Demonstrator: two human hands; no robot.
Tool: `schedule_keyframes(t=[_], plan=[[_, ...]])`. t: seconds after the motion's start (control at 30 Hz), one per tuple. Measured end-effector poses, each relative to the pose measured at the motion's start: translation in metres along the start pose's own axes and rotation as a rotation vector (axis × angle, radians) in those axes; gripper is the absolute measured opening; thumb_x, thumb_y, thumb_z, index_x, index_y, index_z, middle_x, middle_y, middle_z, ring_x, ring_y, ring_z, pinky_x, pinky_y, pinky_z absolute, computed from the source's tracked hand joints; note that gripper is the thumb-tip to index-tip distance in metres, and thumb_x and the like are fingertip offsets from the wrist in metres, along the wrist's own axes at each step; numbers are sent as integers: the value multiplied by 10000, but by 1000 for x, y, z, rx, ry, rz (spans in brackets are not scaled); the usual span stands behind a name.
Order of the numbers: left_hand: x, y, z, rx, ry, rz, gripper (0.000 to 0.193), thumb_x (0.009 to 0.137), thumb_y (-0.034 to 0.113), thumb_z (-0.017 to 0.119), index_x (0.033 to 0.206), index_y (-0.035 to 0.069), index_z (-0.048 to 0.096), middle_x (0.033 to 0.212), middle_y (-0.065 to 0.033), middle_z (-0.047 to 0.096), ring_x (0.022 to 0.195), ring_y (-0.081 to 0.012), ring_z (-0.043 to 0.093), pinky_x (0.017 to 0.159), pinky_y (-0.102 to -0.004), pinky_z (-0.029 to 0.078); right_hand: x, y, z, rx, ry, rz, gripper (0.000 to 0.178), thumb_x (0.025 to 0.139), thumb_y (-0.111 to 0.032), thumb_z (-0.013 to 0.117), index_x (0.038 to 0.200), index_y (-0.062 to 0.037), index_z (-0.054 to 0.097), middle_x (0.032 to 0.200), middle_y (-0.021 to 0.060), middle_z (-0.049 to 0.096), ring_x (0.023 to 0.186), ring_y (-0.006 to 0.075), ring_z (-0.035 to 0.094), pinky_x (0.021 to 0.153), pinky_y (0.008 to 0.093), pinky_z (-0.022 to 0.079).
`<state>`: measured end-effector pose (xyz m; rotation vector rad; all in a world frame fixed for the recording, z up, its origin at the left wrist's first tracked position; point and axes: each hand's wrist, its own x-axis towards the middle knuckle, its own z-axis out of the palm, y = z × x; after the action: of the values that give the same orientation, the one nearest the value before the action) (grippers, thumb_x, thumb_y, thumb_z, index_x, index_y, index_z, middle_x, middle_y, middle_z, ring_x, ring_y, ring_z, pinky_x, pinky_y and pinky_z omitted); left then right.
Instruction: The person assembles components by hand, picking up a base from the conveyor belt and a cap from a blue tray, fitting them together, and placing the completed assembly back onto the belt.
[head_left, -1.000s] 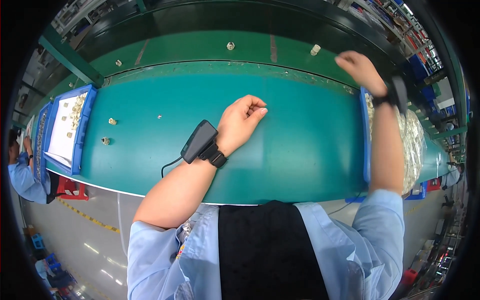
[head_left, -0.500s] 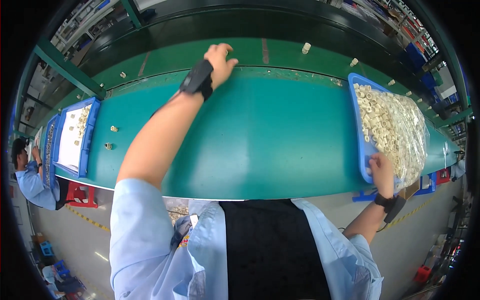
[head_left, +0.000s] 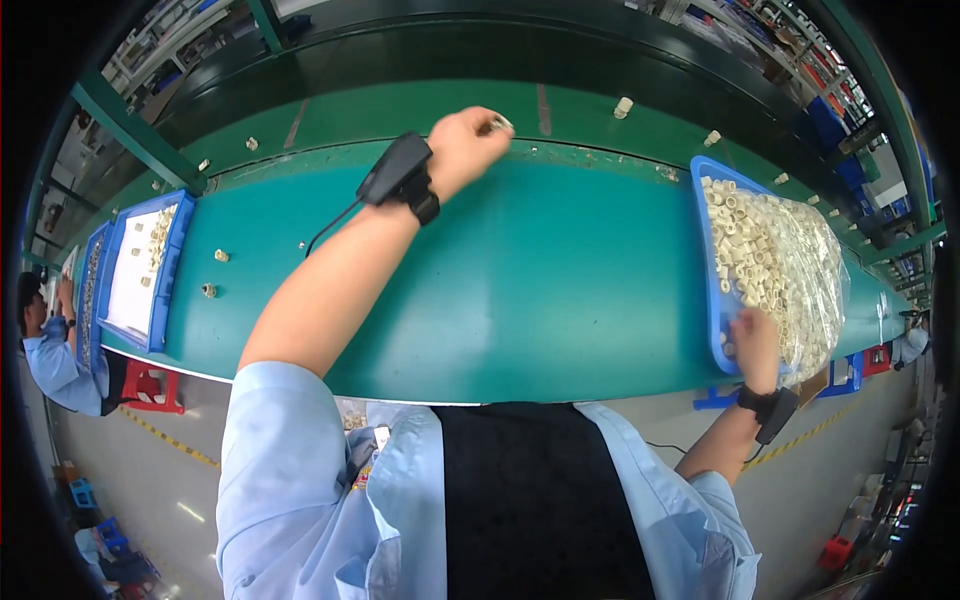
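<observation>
My left hand (head_left: 470, 150) is closed, with a small cream plastic fitting (head_left: 501, 125) between thumb and fingers, above the near edge of the dark green belt (head_left: 400, 100). My right hand (head_left: 758, 350) is at the near left corner of a blue tray (head_left: 712, 290) on the right. Its fingers are curled together, and what they hold, if anything, cannot be made out. Many cream ring-like plastic pieces (head_left: 740, 240) fill the tray, partly under a clear plastic bag (head_left: 815, 270).
Cream fittings stand along the belt, among them one fitting (head_left: 623, 107) right of centre. Two small fittings (head_left: 221, 256) stand on the green tabletop (head_left: 530, 290) at left. Beside them is a blue tray (head_left: 158, 325) with white lining and cream parts. A co-worker (head_left: 62, 350) sits far left.
My left hand has moved right and slightly nearer, its fingers closing round the cream fitting. Fittings on the belt have shifted a little to the right. My right hand stays at the tray corner.
</observation>
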<state>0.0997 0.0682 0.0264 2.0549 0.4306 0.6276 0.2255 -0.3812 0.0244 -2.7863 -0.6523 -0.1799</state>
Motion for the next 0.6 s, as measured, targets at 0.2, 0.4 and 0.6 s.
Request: schedule_keyframes(t=[0.2,0.4,0.6], plan=[[-87,53,4,-130,-222,-47,256,771,203,615,931,4,610,744,-92,625,691,-136,595,637,-271,470,32,-78,-20,476,126,-169,182,847,-71,553,1022,-21,550,799,33,555,725,93,522,639,214,424],[-129,34,15,-510,-204,-122,196,818,121,581,963,-9,599,812,-65,630,701,-105,585,654,-232,473,53,-144,-11,953,-101,-350,217,859,-70,543,1066,-10,516,896,43,567,831,112,549,722,228,452],[-132,24,15,-448,-204,-98,197,821,102,596,978,-18,592,864,-69,619,713,-94,580,651,-225,477,43,-210,14,1439,-556,-403,276,865,-101,549,1110,5,479,960,76,575,868,140,570,774,257,474]])
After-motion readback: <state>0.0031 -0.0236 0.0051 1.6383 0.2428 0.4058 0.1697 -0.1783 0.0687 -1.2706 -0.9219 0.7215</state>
